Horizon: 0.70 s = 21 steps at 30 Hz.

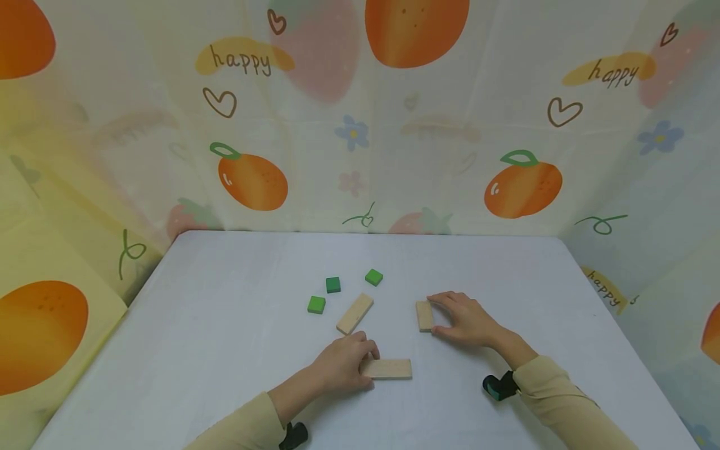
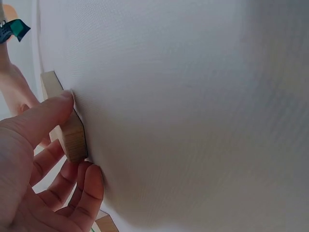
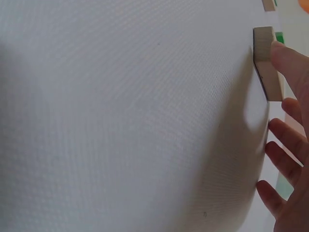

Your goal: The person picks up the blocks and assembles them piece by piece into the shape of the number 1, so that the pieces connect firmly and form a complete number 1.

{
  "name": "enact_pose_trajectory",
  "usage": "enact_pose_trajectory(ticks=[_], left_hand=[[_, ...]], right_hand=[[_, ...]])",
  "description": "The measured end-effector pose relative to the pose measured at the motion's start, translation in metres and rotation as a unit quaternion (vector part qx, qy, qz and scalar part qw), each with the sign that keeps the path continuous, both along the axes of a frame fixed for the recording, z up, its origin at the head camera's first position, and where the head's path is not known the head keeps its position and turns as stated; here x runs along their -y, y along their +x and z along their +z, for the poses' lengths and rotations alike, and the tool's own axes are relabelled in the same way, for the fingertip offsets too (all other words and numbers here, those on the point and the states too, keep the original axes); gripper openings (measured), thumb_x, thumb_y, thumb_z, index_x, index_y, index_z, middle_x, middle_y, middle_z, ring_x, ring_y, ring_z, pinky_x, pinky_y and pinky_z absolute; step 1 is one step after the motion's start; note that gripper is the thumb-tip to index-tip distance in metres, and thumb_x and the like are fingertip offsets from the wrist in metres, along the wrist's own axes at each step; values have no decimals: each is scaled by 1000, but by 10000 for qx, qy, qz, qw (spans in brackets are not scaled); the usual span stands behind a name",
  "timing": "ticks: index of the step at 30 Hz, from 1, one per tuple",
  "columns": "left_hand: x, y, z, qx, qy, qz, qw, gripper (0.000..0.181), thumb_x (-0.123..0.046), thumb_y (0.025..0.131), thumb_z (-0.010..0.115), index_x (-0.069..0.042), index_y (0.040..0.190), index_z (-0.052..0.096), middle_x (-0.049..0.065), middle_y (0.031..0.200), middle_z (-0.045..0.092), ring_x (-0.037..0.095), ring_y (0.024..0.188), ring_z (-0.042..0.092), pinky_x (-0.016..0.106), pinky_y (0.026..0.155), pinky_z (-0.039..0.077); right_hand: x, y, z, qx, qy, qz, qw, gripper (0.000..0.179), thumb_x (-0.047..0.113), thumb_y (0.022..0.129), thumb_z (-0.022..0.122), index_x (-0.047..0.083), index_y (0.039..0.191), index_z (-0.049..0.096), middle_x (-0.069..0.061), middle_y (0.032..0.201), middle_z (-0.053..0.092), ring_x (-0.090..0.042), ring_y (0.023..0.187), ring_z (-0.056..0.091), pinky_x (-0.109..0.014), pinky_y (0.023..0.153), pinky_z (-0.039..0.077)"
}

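My left hand [image 1: 344, 364] pinches the left end of a flat wooden block [image 1: 392, 369] lying crosswise on the white table. In the left wrist view the thumb is on one side of this block [image 2: 75, 141], with the fingers curled at the other. Farther right, my right hand [image 1: 471, 322] has thumb and index finger at the two ends of another wooden block [image 1: 424, 317]. The right wrist view shows the thumb against that block [image 3: 268, 67] and the other fingers spread. A third wooden block [image 1: 355, 314] lies slantwise just beyond the left hand.
Three small green blocks lie behind the wooden ones: a light green block [image 1: 316, 305], a dark green block [image 1: 333, 285] and another green block [image 1: 374, 277]. A fruit-printed curtain [image 1: 315, 169] hangs along the back edge of the table [image 1: 225, 300].
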State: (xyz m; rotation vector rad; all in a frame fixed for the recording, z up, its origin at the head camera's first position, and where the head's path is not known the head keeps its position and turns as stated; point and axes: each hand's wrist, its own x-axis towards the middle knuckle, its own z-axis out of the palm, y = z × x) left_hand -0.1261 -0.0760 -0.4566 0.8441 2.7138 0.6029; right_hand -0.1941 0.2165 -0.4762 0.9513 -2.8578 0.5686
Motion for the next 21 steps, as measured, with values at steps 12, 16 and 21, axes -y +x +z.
enact_pose_trajectory(ticks=[12, 16, 21], left_hand=[[10, 4, 0, -40, 132, 138, 9998, 37, -25, 66, 80, -16, 98, 64, -8, 85, 53, 1, 68, 44, 17, 63, 41], [12, 4, -4, 20, 304, 262, 9992, 35, -24, 66, 80, -17, 97, 65, -10, 86, 54, 1, 68, 45, 17, 62, 41], [14, 3, -7, 50, 462, 312, 9984, 33, -23, 66, 80, -17, 95, 66, -11, 86, 55, 1, 68, 45, 17, 62, 41]], right_hand=[[5, 3, -3, -48, -35, -184, 9998, 59, 34, 75, 72, 10, 126, 54, -10, 119, 54, -32, 108, 50, -53, 78, 40], [6, 3, -3, 11, -118, -215, 9997, 60, 34, 74, 73, 11, 126, 54, -10, 119, 53, -31, 108, 49, -53, 79, 38], [6, 2, -6, 15, -165, -261, 9995, 58, 35, 74, 74, 13, 124, 55, -9, 119, 53, -31, 108, 49, -53, 79, 37]])
